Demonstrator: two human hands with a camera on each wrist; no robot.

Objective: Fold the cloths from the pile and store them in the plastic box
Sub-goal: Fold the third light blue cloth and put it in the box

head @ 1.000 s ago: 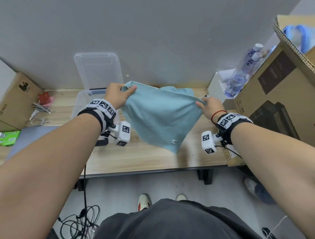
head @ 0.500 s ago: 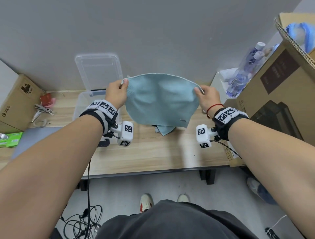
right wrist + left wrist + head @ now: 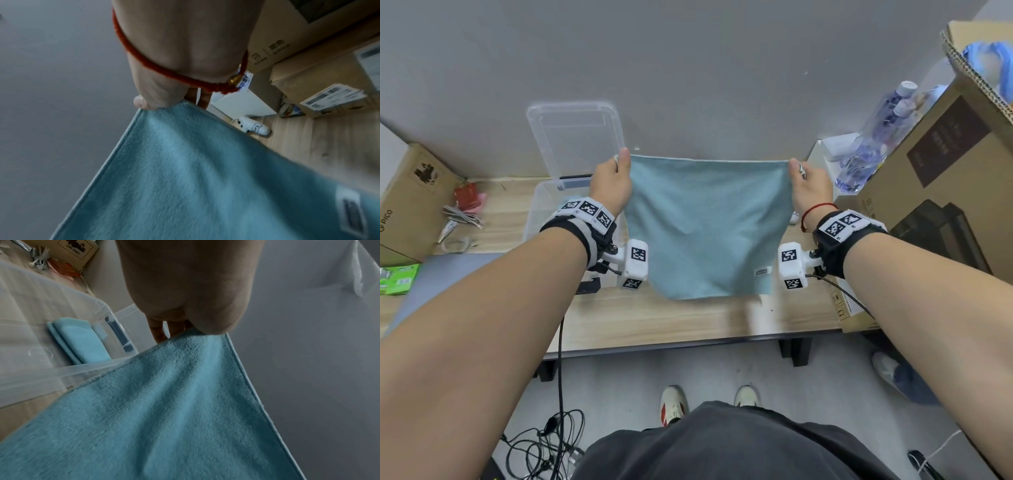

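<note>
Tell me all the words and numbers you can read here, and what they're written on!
"PICO": brown cardboard box, far left on the desk.
"UN 3481": same box, on its label, left wrist view.
Too blurred: the cloth tag, the big cardboard box print, the white shipping labels.

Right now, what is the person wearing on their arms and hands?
Both forearms are bare, no sleeves or gloves. Each wrist has a black strap topped with white tags printed in black square codes. A small white camera block, also coded, hangs under each: left one, right one, with thin black cables trailing off. A red string bracelet with a gold bead circles the right wrist.
</note>
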